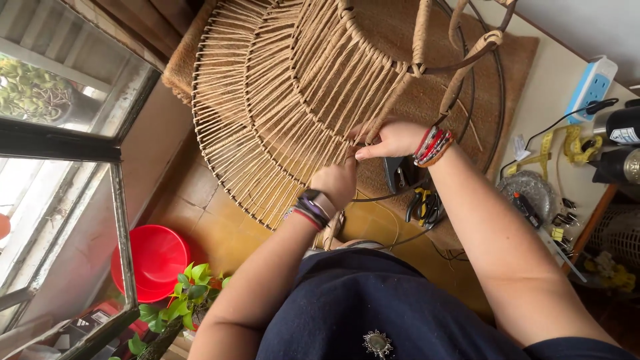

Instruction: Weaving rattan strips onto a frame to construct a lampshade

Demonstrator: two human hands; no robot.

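Weaving: jute cord [363,137] onto wire frame [267,107], mid-wrap.
Right hand [393,139]: pinched on cord.
Left hand [335,183]: fisted, contents hidden.
Next: probably even tension.

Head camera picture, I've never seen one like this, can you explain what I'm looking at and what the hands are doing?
The camera sits on a person's head and looks down, so the arms entering from below are their own. Both hands work on a round wire frame wound with tan cord. The right hand pinches strands near the frame's inner ring; the left hand presses against the cords just below it. Below lies a tiled floor with a red bucket and a green plant. On the right, a table holds a power strip.
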